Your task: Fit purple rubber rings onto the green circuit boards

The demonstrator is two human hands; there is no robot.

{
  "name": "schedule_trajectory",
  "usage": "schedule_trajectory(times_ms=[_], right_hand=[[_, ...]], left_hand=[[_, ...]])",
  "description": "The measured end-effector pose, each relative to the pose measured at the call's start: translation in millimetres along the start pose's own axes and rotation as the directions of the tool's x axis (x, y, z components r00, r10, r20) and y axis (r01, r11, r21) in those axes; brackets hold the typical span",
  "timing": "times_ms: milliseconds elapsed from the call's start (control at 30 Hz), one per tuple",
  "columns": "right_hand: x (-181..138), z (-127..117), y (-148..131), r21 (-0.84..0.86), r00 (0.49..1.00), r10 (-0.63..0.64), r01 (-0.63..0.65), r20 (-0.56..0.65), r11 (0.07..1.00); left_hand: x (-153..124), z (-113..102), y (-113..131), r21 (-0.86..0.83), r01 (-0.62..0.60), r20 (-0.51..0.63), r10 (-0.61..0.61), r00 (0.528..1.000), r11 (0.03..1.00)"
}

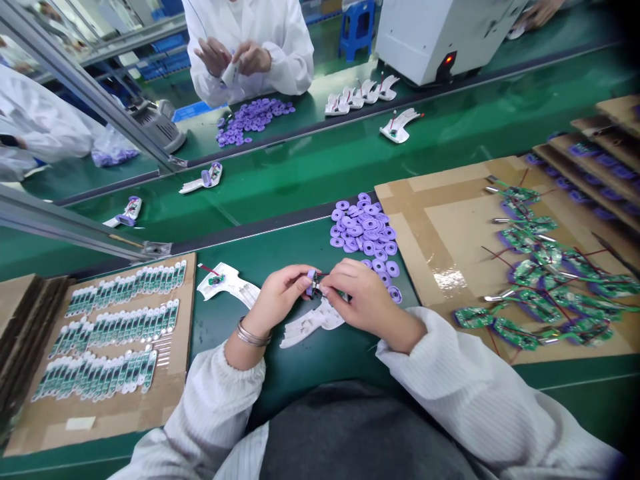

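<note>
My left hand (277, 297) and my right hand (363, 297) meet over the green bench, both pinched on a small purple ring part (312, 281) with a wire and a bit of green board beside it. A white plastic shell (313, 321) lies flat just under my hands. Another white shell (227, 283) with a small green board and red wire lies to the left. A heap of purple rings (367, 232) sits just beyond my right hand.
A cardboard sheet (115, 400) at left carries rows of narrow circuit boards (123, 328). Cardboard (450, 247) at right holds several green boards with wires (545, 280). Shells (203, 179) ride the conveyor (320, 167). A person (245, 47) in white works opposite, beside a white machine (440, 33).
</note>
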State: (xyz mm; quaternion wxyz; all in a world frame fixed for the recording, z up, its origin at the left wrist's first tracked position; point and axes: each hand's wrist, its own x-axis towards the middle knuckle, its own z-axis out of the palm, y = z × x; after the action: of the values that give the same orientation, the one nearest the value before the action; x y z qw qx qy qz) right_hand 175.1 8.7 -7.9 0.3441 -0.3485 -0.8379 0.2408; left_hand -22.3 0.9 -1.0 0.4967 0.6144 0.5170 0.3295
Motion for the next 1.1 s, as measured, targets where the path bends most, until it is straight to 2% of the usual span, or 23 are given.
schedule_trajectory(times_ms=[333,600,767,933,1000,1100], right_hand=[[-0.1,-2.8,0.5,-0.003,1.000,-0.003,0.003,0.026,1.000],[-4.2,1.2,-0.6,-0.032,0.999,-0.035,0.036,0.019,0.999],[-4.3,1.0,-4.1,-0.121,0.999,-0.046,0.047,0.017,0.992],[-4.4,5.5,-1.9,-0.125,0.999,-0.031,0.035,0.031,0.992],[-2.3,8.2,-0.2,-0.117,0.999,-0.009,0.013,0.032,0.993],[4.3,4.7,-1.4,-0.107,0.999,0.031,-0.029,0.020,0.994]], left_hand=[[1.8,5.5,0.2,-0.002,-0.009,0.009,0.009,1.000,1.000],[0.1,11.5,-2.0,-0.165,0.033,0.004,-0.033,0.999,0.986],[0.3,11.8,2.1,-0.154,0.073,0.001,-0.074,0.997,0.985],[1.5,10.5,-0.2,-0.104,0.053,0.026,-0.051,0.998,0.993],[2.3,12.0,-0.9,-0.082,0.050,0.011,-0.049,0.999,0.995],[4.6,14.7,0.0,-0.111,0.057,-0.083,-0.066,0.994,0.992]])
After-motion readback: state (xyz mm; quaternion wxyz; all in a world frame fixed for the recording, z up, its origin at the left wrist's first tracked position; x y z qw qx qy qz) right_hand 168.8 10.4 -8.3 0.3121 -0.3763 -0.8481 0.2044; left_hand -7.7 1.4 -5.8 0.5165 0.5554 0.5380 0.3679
